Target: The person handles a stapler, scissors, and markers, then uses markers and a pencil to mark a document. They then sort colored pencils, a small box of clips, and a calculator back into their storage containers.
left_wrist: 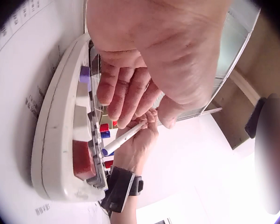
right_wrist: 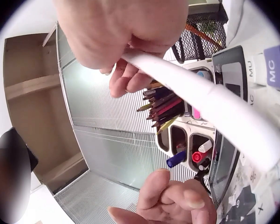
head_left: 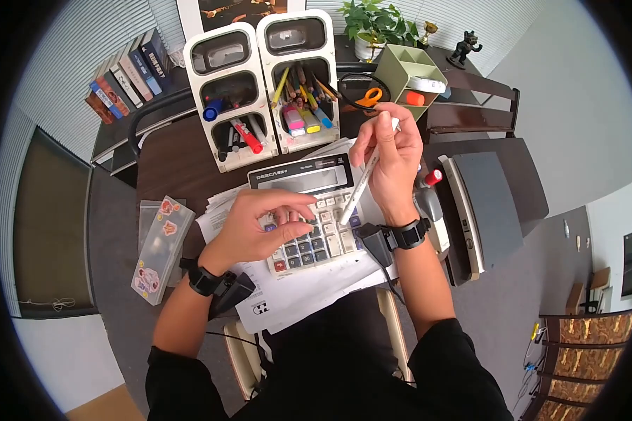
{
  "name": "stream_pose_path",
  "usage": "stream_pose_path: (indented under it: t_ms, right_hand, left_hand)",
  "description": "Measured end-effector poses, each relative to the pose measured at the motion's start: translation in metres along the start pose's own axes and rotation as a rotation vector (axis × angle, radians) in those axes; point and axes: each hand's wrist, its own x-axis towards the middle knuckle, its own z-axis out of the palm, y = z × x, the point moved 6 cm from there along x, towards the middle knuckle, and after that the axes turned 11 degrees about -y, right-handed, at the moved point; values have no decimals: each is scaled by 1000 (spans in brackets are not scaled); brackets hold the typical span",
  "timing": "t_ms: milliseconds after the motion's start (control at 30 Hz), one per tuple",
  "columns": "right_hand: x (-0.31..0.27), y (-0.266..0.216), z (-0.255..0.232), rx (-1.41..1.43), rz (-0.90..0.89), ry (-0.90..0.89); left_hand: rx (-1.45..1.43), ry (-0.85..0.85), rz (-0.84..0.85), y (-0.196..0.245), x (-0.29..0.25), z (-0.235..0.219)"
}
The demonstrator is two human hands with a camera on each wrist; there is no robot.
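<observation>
My right hand (head_left: 393, 151) pinches a white marker (head_left: 361, 184) near its upper end, between thumb and fingers. The marker slants down, its lower end over the right-hand keys of a large white desk calculator (head_left: 333, 247). In the left wrist view, that end of the marker (left_wrist: 123, 139) shows some blue. Over the calculator's left side is my left hand (head_left: 263, 224), its fingers loosely bent and holding nothing. It hides part of the keypad. Printed paper sheets (head_left: 288, 302) lie beneath the calculator.
Behind the calculator stand two white organizers (head_left: 220, 160) with pens, pencils and highlighters. A clear stickered case (head_left: 163, 249) lies at the left. Orange scissors (head_left: 370, 97) and a green holder (head_left: 400, 63) are at the back right. A grey-topped device (head_left: 484, 210) sits on the right.
</observation>
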Motion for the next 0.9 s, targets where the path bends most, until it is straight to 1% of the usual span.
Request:
stream_pose_path:
  t_ms: [67,100,167,200,233,300,367,533,567,600,633,767,833,867,900]
  right_hand:
    - [0,-1,2,-27,9,-70]
    - [-2,-2,2,-28,12,-68]
    - [-1,-1,5,162,50,-113]
    - [-1,-1,5,214,51,-188]
    - [-1,-2,5,215,48,-188]
    - [0,-4,8,329,64,-214]
    - [-1,-1,7,343,51,-195]
    - [0,-5,5,367,37,-127]
    - [1,-6,5,393,36,-128]
    - [0,-6,5,422,35,-130]
    - [0,-6,5,451,35,-131]
    - [-2,-3,6,481,19,-207]
    - [-3,-4,8,466,19,-214]
    - [-3,-5,10,447,29,-225]
    - [-3,-6,10,447,26,-221]
  left_hand:
    - [5,50,-8,-1,1,1]
    - [2,48,-10,-2,0,1]
    - [6,24,-46,-6,1,0]
    - [9,24,-44,-5,1,0]
    - [0,26,-64,-4,1,0]
    - [-8,27,-84,-5,0,0]
    - [-20,57,-56,-4,0,-1]
    - [-74,32,-55,0,2,3]
    - [-102,23,-67,2,2,6]
    - [-131,58,-77,2,2,9]
    - [-118,58,-83,2,2,11]
    - [-182,22,-127,0,0,14]
    - [-282,-36,-218,-5,-2,17]
    - [-287,-11,-178,-1,-1,17]
    - [-286,-15,-180,-3,0,16]
